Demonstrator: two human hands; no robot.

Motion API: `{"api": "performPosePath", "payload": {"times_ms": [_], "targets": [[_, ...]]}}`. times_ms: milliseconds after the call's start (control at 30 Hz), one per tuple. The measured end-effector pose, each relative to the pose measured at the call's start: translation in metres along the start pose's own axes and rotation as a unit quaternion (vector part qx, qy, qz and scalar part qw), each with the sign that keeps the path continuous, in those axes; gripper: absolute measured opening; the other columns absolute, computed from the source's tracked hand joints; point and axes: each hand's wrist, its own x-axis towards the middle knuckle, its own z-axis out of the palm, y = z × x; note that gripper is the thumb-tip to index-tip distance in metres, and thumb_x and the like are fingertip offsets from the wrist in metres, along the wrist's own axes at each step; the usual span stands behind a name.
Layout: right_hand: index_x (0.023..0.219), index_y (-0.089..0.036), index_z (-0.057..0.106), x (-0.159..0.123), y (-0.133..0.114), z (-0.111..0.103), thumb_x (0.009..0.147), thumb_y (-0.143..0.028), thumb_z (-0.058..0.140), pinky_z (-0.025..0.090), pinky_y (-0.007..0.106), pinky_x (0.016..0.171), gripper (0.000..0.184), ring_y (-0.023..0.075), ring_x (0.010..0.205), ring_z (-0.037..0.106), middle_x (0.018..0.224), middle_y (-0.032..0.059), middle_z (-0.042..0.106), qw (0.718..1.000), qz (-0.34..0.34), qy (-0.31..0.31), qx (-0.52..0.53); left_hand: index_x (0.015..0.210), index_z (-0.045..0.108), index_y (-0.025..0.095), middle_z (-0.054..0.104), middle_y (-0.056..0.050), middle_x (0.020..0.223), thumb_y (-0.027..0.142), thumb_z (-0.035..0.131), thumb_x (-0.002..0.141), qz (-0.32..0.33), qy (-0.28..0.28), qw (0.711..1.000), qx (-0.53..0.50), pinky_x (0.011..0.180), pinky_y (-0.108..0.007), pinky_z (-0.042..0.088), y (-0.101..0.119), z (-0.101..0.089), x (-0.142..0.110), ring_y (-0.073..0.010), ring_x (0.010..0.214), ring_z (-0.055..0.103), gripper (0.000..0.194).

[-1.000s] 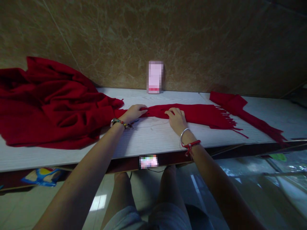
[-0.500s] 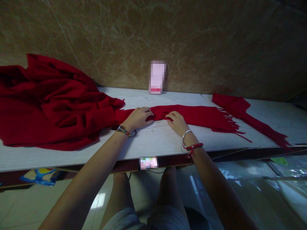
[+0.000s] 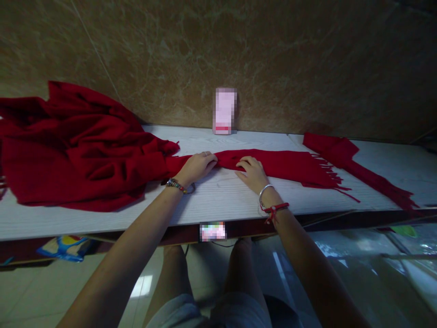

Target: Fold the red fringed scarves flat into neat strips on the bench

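- Spilling toward the near edge, the heaped red cloth point(image 3: 78, 150) on the left of the worktop point(image 3: 221, 200) could drag the narrow scarf point(image 3: 273, 163) crooked if it slid off.
- A second red scarf point(image 3: 355, 168) lies apart on the right; its fringe could tangle.
- Left hand point(image 3: 198, 166) pinches the scarf's bunched part; right hand point(image 3: 252, 172) presses flat, holding nothing. Uneven pull might skew the strip.
- Compared with a second ago, both hands sit nearer together.
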Motion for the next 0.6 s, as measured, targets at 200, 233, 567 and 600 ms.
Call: {"api": "performPosePath", "payload": {"times_ms": [200, 233, 567, 600], "targets": [[0.090, -0.017, 0.066, 0.001, -0.007, -0.007, 0.081, -0.011, 0.051, 0.037, 0.038, 0.083, 0.018, 0.0237, 0.096, 0.052, 0.103, 0.0113, 0.062, 0.999, 0.017, 0.020, -0.037, 0.094, 0.058, 0.015, 0.065, -0.008, 0.091, 0.021, 0.035, 0.092, 0.008, 0.027, 0.999, -0.018, 0.075, -0.032, 0.049, 0.000, 0.002, -0.001, -0.0197, 0.084, 0.062, 0.024], [0.089, -0.017, 0.066, 0.001, -0.008, -0.007, 0.082, -0.011, 0.050, 0.037, 0.038, 0.083, 0.018, 0.0235, 0.095, 0.052, 0.102, 0.0112, 0.062, 0.999, 0.019, 0.025, -0.038, 0.094, 0.058, 0.015, 0.065, -0.008, 0.091, 0.021, 0.035, 0.092, 0.011, 0.029, 0.999, -0.018, 0.075, -0.033, 0.049, 0.000, 0.002, -0.001, -0.0197, 0.083, 0.062, 0.024], [0.105, -0.017, 0.064, 0.001, -0.012, -0.006, 0.083, -0.018, 0.053, 0.035, 0.037, 0.084, 0.024, 0.0248, 0.100, 0.050, 0.109, 0.0124, 0.060, 0.998, -0.001, -0.005, -0.058, 0.095, 0.058, 0.015, 0.066, -0.009, 0.092, 0.021, 0.035, 0.093, 0.018, 0.032, 0.999, -0.024, 0.075, -0.032, 0.048, 0.003, -0.001, 0.000, -0.0195, 0.084, 0.062, 0.024], [0.106, -0.016, 0.063, 0.001, -0.013, -0.006, 0.083, -0.017, 0.053, 0.035, 0.037, 0.084, 0.026, 0.0249, 0.100, 0.050, 0.109, 0.0128, 0.060, 0.998, 0.001, -0.007, -0.064, 0.095, 0.059, 0.015, 0.066, -0.009, 0.091, 0.021, 0.035, 0.093, 0.020, 0.034, 0.999, -0.024, 0.075, -0.032, 0.048, 0.003, -0.001, 0.000, -0.0193, 0.084, 0.062, 0.024]]}}
